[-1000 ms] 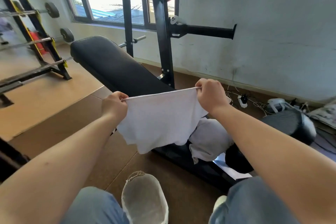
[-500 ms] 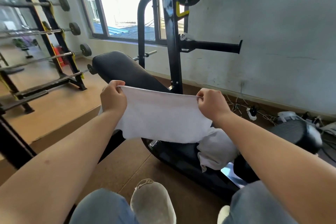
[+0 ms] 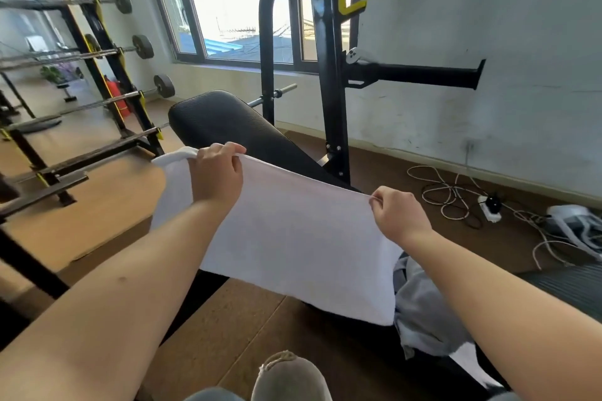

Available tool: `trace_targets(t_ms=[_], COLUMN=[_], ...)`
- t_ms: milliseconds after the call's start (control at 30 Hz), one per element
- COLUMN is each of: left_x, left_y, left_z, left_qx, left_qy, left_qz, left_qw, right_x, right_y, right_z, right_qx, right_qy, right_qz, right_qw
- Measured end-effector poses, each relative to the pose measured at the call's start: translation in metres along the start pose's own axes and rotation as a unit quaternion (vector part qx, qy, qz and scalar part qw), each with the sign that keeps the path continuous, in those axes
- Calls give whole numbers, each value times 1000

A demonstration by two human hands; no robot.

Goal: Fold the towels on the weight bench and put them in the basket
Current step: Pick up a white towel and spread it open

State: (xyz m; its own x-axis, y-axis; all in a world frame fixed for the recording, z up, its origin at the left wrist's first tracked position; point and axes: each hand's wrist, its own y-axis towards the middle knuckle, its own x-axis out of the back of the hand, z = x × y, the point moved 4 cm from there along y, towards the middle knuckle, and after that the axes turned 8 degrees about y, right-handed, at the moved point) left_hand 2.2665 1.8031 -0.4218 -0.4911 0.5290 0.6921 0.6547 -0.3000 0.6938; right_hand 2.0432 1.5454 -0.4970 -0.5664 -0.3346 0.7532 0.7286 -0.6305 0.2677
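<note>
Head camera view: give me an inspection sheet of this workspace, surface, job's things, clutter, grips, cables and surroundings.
Surface: black weight bench, partly hidden behind the white towel.
Job's things: white towel held stretched by its top edge; grey cloth crumpled on the bench; basket not seen.
Clutter: white device on the floor.
Grips: left grip holds the towel's top edge; right grip pinches its right corner.
Cables: white cables loose on the floor, by a power strip.
Surroundings: barbell rack at left, window behind.

A crumpled towel [image 3: 423, 312] lies on the black weight bench [image 3: 228, 120].
</note>
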Motion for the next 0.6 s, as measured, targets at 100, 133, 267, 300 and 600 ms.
trace_targets(t_ms=[100, 133, 267, 300, 600], left_x=[-42, -56, -107, -117, -193], left_y=[18, 23, 35, 38, 77], left_z=[7, 7, 5, 4, -19], left_qx=[-22, -26, -25, -22, -50], left_qy=[19, 19, 22, 22, 46], left_qz=[27, 37, 87, 99, 177], left_qw=[999, 999, 996, 995, 982], right_x=[-29, -38, -65, -70, -98], right_y=[25, 32, 54, 59, 104], right_z=[-20, -26, -48, -52, -93], right_qx=[-32, -39, -68, -73, -124], right_qy=[-32, -42, -57, -57, -53], right_qz=[17, 21, 39, 42, 51], right_qw=[999, 998, 995, 995, 990])
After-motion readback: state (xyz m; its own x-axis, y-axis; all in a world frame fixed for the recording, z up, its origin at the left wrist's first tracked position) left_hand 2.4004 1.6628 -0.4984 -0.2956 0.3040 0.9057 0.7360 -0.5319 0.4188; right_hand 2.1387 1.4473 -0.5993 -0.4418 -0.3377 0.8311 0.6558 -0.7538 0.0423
